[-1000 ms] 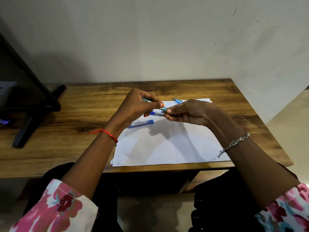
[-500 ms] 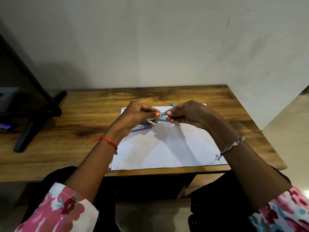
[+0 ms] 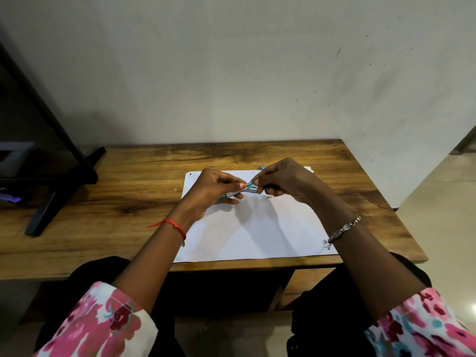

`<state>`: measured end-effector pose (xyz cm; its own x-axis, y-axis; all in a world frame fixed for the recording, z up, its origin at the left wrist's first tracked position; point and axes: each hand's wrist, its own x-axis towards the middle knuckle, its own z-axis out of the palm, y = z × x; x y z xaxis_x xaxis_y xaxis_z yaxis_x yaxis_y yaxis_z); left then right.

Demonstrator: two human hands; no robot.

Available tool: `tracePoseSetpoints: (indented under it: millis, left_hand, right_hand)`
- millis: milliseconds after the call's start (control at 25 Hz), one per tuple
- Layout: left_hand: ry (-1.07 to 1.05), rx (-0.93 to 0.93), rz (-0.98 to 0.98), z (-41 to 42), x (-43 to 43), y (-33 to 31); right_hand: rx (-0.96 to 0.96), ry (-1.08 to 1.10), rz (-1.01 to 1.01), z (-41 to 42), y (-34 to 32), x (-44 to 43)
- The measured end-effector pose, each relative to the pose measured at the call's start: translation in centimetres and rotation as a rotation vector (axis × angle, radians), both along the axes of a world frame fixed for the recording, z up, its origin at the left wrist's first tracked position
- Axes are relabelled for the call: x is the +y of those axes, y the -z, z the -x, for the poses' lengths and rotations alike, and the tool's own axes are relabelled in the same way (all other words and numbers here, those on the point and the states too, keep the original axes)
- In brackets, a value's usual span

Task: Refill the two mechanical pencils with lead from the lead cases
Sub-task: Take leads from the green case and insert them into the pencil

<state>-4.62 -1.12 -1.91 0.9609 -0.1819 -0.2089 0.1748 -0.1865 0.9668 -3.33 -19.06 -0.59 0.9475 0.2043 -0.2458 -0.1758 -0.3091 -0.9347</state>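
Where the two hands meet above the white paper (image 3: 257, 235), the left hand (image 3: 212, 191) holds a teal mechanical pencil (image 3: 248, 186), its grip narrow, with thumb and forefinger pinching the barrel. The right hand (image 3: 282, 181) pinches the pencil's free end, its other fingers curled under. I cannot tell whether lead is in that grip. Just beyond the right grip, the tip of a blue pencil (image 3: 261, 166) shows on the paper. Beneath both grips the paper lies flat on the wooden tabletop (image 3: 123, 202), and a black stand (image 3: 46, 210) sits well to the left.
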Motion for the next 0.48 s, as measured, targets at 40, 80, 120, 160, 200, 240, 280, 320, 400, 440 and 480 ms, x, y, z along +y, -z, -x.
tracePoseSetpoints:
  millis: [40, 80, 120, 160, 200, 240, 280, 320, 400, 440, 480]
  left_hand:
    - [-0.004, 0.001, 0.002, 0.04, -0.06, 0.02]
    - [-0.007, 0.004, 0.002, 0.06, -0.11, 0.04]
    - [-0.009, 0.007, 0.000, 0.08, -0.13, 0.05]
    - [-0.011, 0.009, -0.001, 0.07, -0.16, 0.06]
    - [-0.011, 0.011, -0.001, 0.06, -0.17, 0.07]
    - [-0.010, 0.012, 0.000, 0.07, -0.20, 0.07]
    - [-0.009, 0.014, -0.003, 0.05, -0.22, 0.08]
    - [-0.008, 0.015, -0.006, 0.01, -0.22, 0.09]
    - [-0.005, 0.019, -0.006, -0.02, -0.25, 0.11]
    - [-0.005, 0.020, -0.002, -0.04, -0.24, 0.10]
    - [-0.006, 0.020, 0.002, -0.06, -0.23, 0.08]
  right_hand:
    - [-0.013, 0.003, 0.024, 0.05, -0.01, -0.01]
    - [-0.026, 0.003, 0.040, 0.06, 0.01, -0.02]
    - [-0.040, 0.003, 0.047, 0.10, -0.01, -0.07]
    - [-0.052, 0.003, 0.049, 0.09, -0.02, -0.15]
    - [-0.061, 0.002, 0.050, 0.06, -0.04, -0.23]
    - [-0.070, 0.001, 0.053, 0.03, -0.05, -0.33]
    - [-0.077, -0.003, 0.059, 0.00, -0.07, -0.43]
    - [-0.081, -0.009, 0.068, -0.05, -0.08, -0.52]
    - [-0.083, -0.031, 0.082, -0.08, -0.10, -0.67]
    - [-0.084, -0.043, 0.087, -0.10, -0.11, -0.69]
    - [-0.086, -0.050, 0.093, -0.12, -0.11, -0.70]
